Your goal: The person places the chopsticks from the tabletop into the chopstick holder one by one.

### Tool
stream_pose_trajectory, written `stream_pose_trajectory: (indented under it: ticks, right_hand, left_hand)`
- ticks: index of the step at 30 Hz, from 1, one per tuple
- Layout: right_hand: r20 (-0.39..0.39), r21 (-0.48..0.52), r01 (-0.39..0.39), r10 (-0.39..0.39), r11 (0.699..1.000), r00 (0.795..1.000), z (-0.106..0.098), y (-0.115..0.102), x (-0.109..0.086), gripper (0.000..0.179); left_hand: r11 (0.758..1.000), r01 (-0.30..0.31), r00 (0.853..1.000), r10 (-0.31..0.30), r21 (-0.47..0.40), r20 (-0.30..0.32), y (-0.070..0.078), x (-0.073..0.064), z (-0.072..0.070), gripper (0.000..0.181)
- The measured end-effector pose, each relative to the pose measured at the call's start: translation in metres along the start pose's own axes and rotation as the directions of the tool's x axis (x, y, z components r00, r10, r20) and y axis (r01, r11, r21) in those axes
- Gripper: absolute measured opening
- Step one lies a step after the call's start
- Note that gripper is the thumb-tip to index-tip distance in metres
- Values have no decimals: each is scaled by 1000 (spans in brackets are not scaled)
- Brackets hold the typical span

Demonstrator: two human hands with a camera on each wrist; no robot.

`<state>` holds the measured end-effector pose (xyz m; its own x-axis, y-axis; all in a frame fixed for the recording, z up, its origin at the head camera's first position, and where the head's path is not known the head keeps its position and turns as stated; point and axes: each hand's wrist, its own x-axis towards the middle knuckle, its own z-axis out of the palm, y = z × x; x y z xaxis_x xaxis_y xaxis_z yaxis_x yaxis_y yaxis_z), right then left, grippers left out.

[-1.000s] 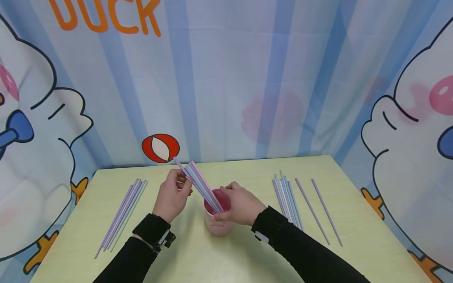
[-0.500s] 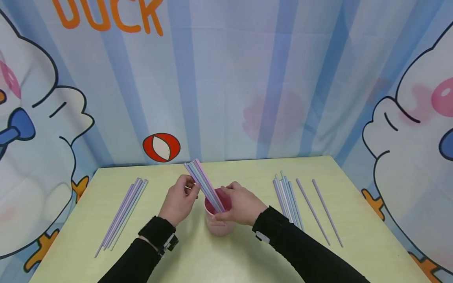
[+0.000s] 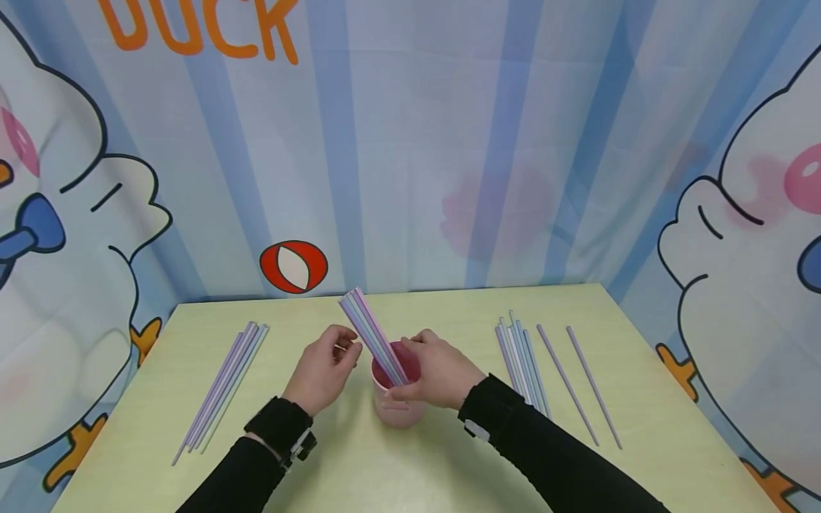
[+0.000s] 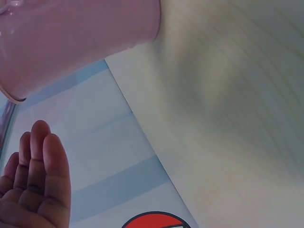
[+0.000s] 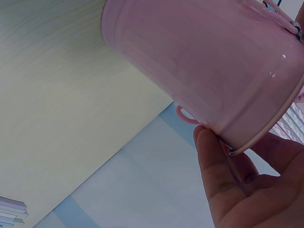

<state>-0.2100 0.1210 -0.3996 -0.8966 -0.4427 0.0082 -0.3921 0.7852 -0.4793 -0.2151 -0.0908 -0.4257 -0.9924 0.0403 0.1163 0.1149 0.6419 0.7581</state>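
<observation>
The fingers of the left hand (image 3: 326,367) are relaxed and hold nothing; the left wrist view shows four of them bent gently side by side, and in the head view the tips lie just beside a bundle of straws (image 3: 372,335), contact uncertain. The right hand (image 3: 439,370) is clamped on the rim of a pink bucket (image 3: 399,417), thumb and fingers pinching the edge from either side. The bucket stands on the pale yellow table (image 3: 417,474), about midway between its left and right edges, and is a smooth, glossy pink with a rolled rim and a deeper rosy inside; in the right wrist view a small pink loop (image 5: 186,115) sticks out below the rim. The bundle in it, lilac, pale blue and pink, leans out toward the table's far left corner, and in the right wrist view its straws look ridged. Near the table's left edge lies a slanting row of mostly lilac straws (image 3: 221,388), with a paler one on its inner side. Toward the right edge are a pile of pale blue, white and lilac straws (image 3: 522,363) and two single lilac straws (image 3: 567,385), set apart. Beyond the far edge hangs a blue striped curtain (image 3: 410,142) with a red and white ball (image 3: 293,267) printed on it.
</observation>
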Motion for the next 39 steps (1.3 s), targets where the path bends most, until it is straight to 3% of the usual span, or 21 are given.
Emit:
stream_pose_trajectory:
  ticks: [7,13,19,24,31,39]
  right_hand:
    - [-6,4,14,-14,1000,1000,0,1,-1,79]
    - [0,-1,13,-13,1000,1000,1,3,-1,80]
    - [4,-6,7,-7,1000,1000,1,2,-1,80]
    - [4,-9,23,-23,1000,1000,0,2,-1,78]
    - [3,-13,23,-23,1000,1000,0,2,-1,78]
    - [10,-8,10,-10,1000,1000,-1,1,-1,77]
  left_hand:
    - [996,-17,1000,18,86,-18,-17,4,-7,27]
    - [977,9,998,4,214,-60,-50,14,-20,28]
    - [927,50,997,-24,372,-74,-86,22,-43,32]
    - [871,48,997,-16,488,-70,-105,22,-61,33]
    - [805,139,989,-89,577,-115,-117,17,-69,27]
    - [767,194,981,-157,612,-114,-119,15,-70,23]
